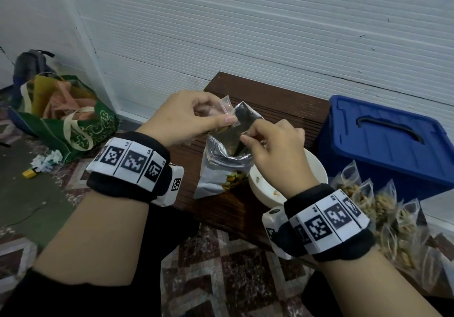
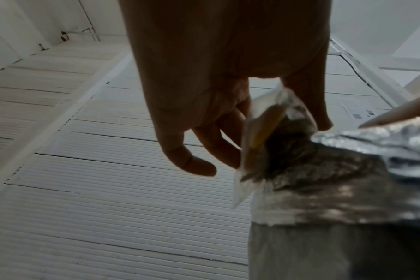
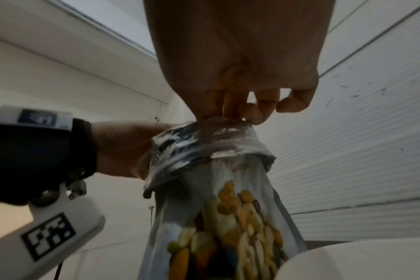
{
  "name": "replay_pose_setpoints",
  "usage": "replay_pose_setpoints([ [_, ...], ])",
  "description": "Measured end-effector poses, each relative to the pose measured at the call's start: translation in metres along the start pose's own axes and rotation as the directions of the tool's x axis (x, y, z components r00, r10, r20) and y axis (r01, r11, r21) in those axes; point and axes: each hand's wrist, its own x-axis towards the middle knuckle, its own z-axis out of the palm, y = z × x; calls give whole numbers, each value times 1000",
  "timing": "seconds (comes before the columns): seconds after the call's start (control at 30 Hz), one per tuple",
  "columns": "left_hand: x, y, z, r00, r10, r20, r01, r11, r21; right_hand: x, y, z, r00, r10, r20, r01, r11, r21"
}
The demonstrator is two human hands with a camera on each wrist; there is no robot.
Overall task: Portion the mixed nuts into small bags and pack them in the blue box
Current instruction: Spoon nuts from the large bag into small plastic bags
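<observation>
A heap of clear, crinkled filled bags (image 1: 383,221) is seen nearest, at the right. A smooth white bowl (image 1: 317,169) is set on the dark ribbed table (image 1: 277,100), touching the foil pouch (image 1: 221,169) printed with nuts. The pouch's silvery rim is pinched by the curled right hand (image 1: 275,149); a small clear bag (image 1: 227,106) is pinched over the opening by the left hand (image 1: 181,118). Beyond the heap the lidded blue box (image 1: 383,140) is set.

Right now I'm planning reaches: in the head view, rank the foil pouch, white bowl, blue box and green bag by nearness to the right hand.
1. Foil pouch: the right hand pinches its rim.
2. White bowl: just under the wrist.
3. Blue box: to the right.
4. Green bag: far left, on the floor.
</observation>
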Motion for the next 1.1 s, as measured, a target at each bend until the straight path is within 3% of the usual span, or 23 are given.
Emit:
replay_pose_setpoints([
  [0.13,-1,3,1,1000,-7,12,7,1000,22,3,3,-1,993,111,45,-116,984,135],
  [0.33,-3,5,2,1000,-14,7,14,999,36,4,2,2,961,264,-84,-221,913,344],
  [0.6,-3,4,1,1000,17,-16,-16,998,65,13,15,-20,837,493,-238,-325,796,510],
  [0.8,-2,4,3,999,33,-28,-29,993,118,17,26,-31,775,552,-307,-340,774,534],
  [1.1,-1,1,1,998,59,-23,-54,984,169,19,27,-55,726,547,-417,-307,800,515],
])
